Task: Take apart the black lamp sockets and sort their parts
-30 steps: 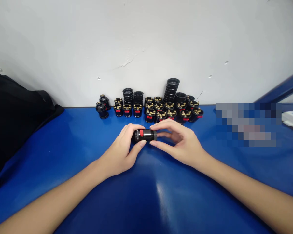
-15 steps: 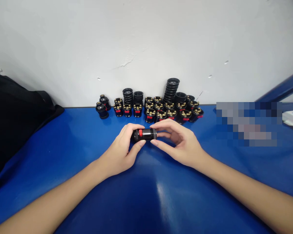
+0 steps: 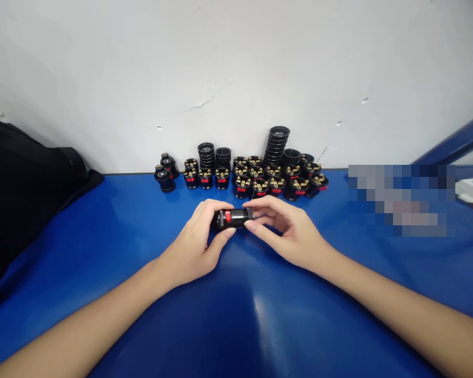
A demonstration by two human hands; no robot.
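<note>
A black lamp holder (image 3: 238, 218) with a small red switch lies sideways between my two hands, just above the blue table. My left hand (image 3: 201, 239) grips its left end, thumb below and fingers over the top. At the right end, the thumb and fingertips of my right hand (image 3: 289, 226) close around the dark ring-shaped rim. The holder's far side is hidden. Beyond my hands stand several open black socket bodies (image 3: 242, 189) with brass contacts and red switches.
Two closed lamp holders (image 3: 164, 179) stand at the back left. Stacked black rings (image 3: 277, 144) rise by the white wall (image 3: 220, 63). Black cloth (image 3: 27, 199) covers the left of the blue table (image 3: 173, 331). A blue bar (image 3: 453, 139) and a blurred patch are at right.
My right hand has lowered slightly, its fingers turned around the right end of the lamp holder. The holder has tilted a little; my left hand keeps its grip.
</note>
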